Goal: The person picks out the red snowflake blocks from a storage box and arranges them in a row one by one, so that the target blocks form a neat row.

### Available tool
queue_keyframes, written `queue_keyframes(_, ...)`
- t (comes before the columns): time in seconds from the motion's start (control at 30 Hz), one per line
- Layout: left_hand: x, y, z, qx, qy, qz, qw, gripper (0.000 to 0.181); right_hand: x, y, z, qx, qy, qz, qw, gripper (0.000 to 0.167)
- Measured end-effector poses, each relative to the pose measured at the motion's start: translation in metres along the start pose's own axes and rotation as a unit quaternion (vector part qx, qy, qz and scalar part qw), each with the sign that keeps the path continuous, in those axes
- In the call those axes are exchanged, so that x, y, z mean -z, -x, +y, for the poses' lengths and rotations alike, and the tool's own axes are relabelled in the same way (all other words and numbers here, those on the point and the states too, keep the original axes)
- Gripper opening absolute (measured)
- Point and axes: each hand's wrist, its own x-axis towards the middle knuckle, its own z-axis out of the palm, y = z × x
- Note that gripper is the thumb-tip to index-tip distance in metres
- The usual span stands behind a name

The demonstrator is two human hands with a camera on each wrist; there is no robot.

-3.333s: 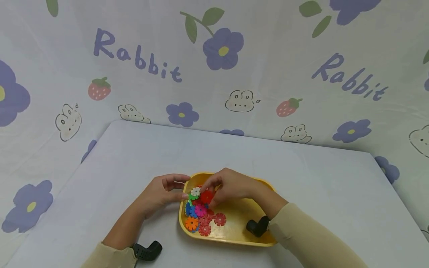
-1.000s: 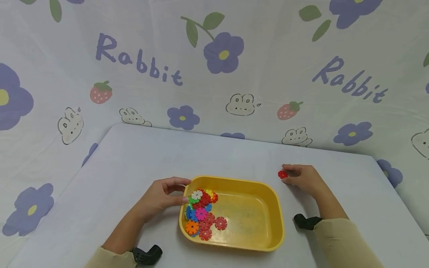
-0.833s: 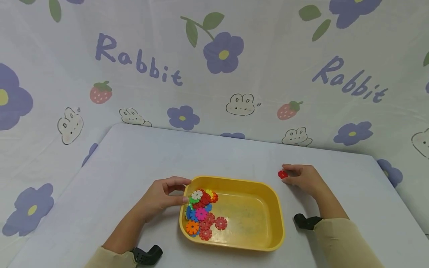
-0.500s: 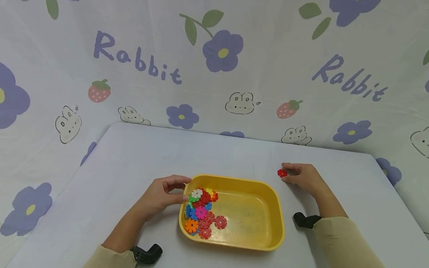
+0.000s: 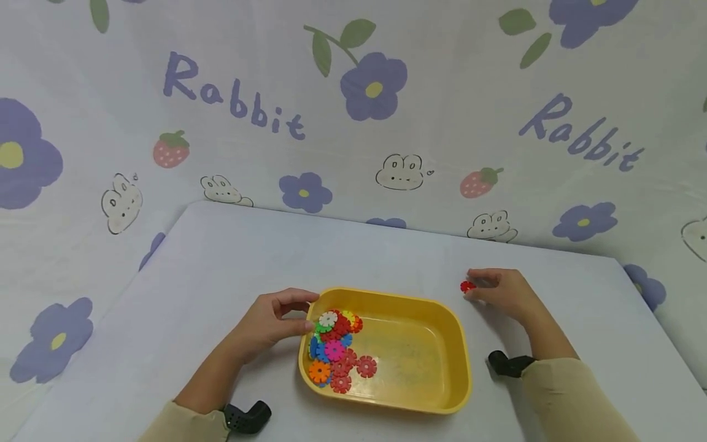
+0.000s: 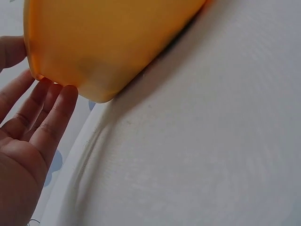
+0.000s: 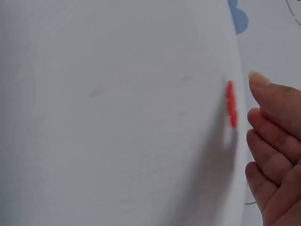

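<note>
At the left end of the yellow tray, the left hand holds the rim with thumb and fingers. Its fingertips touch the tray's outer wall in the left wrist view, where the left hand is seen from the palm side. On the white table behind and right of the tray lies a red toothed disc. The right hand is beside it, thumb and forefinger apart. A gap shows between the red disc and the right hand in the right wrist view.
Several toothed discs, among them a pink one, an orange one and a white one, are heaped in the tray's left end. A patterned cloth hangs behind the table. Black devices sit at both wrists.
Since the earliest frame, the right hand has left the tray for the table behind and right of it, where a red disc now lies. The left hand has stayed at the rim.
</note>
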Motion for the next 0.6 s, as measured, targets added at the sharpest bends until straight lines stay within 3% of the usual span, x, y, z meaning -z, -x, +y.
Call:
queue_keyframes(0.17,-0.001,-0.003,0.000,-0.006,0.003,-0.005,1.0000,0.042,0.023,0.011,-0.029,0.063,-0.006,0.019,0.9978,0.067)
queue_keyframes(0.3,-0.001,-0.005,0.000,-0.010,0.004,-0.006,0.9999,0.042,0.033,0.025,-0.073,0.131,-0.055,0.039,0.9891,0.064)
queue_keyframes(0.47,-0.001,-0.004,-0.001,-0.006,0.001,-0.004,1.0000,0.043,0.018,0.038,-0.123,0.207,-0.133,0.009,0.9693,0.049)
queue_keyframes(0.6,0.000,-0.002,-0.003,0.001,-0.001,-0.003,1.0000,0.044,-0.003,0.043,-0.149,0.231,-0.179,-0.042,0.9554,0.044)
